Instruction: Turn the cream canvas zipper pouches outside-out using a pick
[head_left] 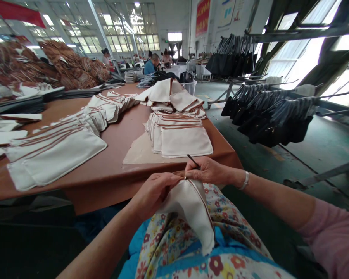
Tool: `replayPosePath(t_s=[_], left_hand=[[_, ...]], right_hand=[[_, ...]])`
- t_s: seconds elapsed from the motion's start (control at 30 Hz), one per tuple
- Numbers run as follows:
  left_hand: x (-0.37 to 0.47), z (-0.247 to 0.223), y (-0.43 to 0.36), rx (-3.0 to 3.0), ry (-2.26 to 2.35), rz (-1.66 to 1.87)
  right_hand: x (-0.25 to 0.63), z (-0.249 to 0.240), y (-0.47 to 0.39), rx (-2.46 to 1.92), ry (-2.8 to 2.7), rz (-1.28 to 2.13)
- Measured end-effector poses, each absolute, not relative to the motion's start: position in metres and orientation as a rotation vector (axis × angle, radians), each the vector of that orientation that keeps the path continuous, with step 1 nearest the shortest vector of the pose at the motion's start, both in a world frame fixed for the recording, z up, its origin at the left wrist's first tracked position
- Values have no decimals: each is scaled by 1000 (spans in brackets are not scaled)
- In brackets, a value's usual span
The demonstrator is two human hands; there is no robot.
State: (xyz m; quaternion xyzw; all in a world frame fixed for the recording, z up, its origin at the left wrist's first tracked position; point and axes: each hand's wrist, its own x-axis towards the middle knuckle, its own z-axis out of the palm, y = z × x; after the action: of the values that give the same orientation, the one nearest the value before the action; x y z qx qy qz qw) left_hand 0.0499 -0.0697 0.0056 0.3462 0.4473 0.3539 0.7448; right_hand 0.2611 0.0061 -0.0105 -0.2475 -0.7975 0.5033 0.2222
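Note:
Over my lap hangs a white fabric piece point(189, 205) with brown edging. My left hand point(157, 190) is closed on its upper left side, thumb and fingers pinching near the edge. Close beside it, my right hand point(206, 170) grips the same edge and also holds a thin dark tool point(193, 161) that points up and left; its working tip is hidden. A small shiny spot shows between the two hands. Just beyond them on the table, a stack of white pieces with brown edging point(187, 141) lies on a beige sheet point(139, 151).
The table point(122, 143) has a brown cover. A fanned row of white pieces point(66, 155) lies at left, and a heap of them point(171, 95) farther back. Black bags point(279, 120) hang on a rack at right. People sit in the background, one in a blue top point(149, 66).

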Motion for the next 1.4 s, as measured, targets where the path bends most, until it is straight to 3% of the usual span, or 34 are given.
replayPosePath(t_s=[0.17, 0.23, 0.33, 0.4, 0.67, 1.07, 1.4], left_hand=[[44, 1, -73, 918, 1062, 706], [48, 3, -73, 965, 1130, 717], [54, 7, -70, 1007, 1216, 731], [57, 7, -68, 1024, 1235, 738], [58, -3, -68, 891, 1147, 730], [66, -2, -69, 859, 1172, 750], [69, -1, -71, 803, 1148, 760]], right_hand=[[279, 31, 1, -825, -2249, 954], [286, 51, -11, -925, -2127, 1196], [289, 64, -36, -1041, -1909, 1944], [286, 60, -50, -1088, -1827, 2227], [284, 34, -49, -1404, -1796, 2198], [297, 22, -38, -1203, -1602, 2508], [295, 24, -40, -1207, -1636, 2502]])
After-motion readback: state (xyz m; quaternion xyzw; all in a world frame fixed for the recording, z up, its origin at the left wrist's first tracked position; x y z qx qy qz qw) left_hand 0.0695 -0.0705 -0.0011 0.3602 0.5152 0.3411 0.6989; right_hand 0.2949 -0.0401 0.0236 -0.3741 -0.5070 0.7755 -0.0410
